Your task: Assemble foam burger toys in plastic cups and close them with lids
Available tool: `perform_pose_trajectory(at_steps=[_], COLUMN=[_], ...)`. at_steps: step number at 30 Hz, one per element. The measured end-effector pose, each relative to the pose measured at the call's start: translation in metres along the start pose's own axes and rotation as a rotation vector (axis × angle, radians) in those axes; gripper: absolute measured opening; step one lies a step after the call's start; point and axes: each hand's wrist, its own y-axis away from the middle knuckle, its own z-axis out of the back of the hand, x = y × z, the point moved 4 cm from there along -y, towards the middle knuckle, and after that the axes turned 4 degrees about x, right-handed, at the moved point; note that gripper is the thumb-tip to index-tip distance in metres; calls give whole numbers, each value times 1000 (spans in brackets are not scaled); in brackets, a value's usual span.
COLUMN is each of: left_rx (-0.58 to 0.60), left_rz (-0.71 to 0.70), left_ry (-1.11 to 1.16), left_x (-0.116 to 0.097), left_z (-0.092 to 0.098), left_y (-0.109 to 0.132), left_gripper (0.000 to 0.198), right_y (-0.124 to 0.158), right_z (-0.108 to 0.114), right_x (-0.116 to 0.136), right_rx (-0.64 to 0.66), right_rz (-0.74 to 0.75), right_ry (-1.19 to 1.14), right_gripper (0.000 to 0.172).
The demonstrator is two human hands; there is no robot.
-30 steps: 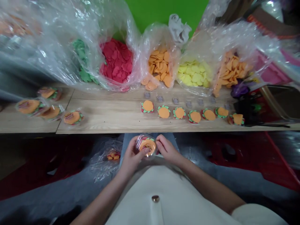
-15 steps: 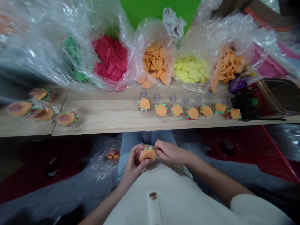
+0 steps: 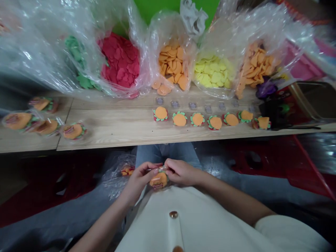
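No legible text, labels, brands or numbers; small dark marking on packaged foam burger (image 3: 158, 180) too blurred to read

Both bare hands sit close together, low in the middle of the view and just above the person's chest. The left hand (image 3: 138, 179) reaches in from the near left, with its fingers (image 3: 147, 168) stretched almost level toward the right. The right hand (image 3: 181, 173) comes in from the right with its back turned up, and its fingers (image 3: 170, 164) curl down in a tight pinch. The fingertips of the two hands are just beside each other, both pinching at one spot. The bare left forearm (image 3: 101, 220) climbs diagonally from the lower left, and the bare right forearm (image 3: 236, 200) slopes in from the right, both wrists gently bent.
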Motion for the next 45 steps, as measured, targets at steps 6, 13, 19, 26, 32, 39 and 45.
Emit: perform_pose_trajectory(at_steps=[6, 13, 19, 26, 32, 39, 45], left_rx=[-99, -75, -267, -229, -269, -394, -441], left_rz=[-71, 22, -22, -76, 59, -187, -325], left_ry=[-121, 189, 209, 79, 367, 415, 505], left_x=[4, 16, 27, 21, 34, -5, -33], left_z=[6, 5, 10, 13, 6, 1, -5], left_y=[2, 6, 5, 0, -6, -28, -44], left_gripper=[15, 27, 20, 18, 23, 30, 27], right_y=[-4, 0, 6, 12, 5, -1, -15], right_z=[-9, -11, -10, -10, -18, -10, -9], right_x=[-5, -25, -24, -19, -32, -26, -20], right_rx=[15, -33, -44, -20, -104, -242, -526], right_rz=[11, -54, -67, -93, -240, -295, -224], right_ry=[-45, -199, -203, -217, -265, -421, -632], right_gripper=[10, 7, 8, 7, 13, 16, 23])
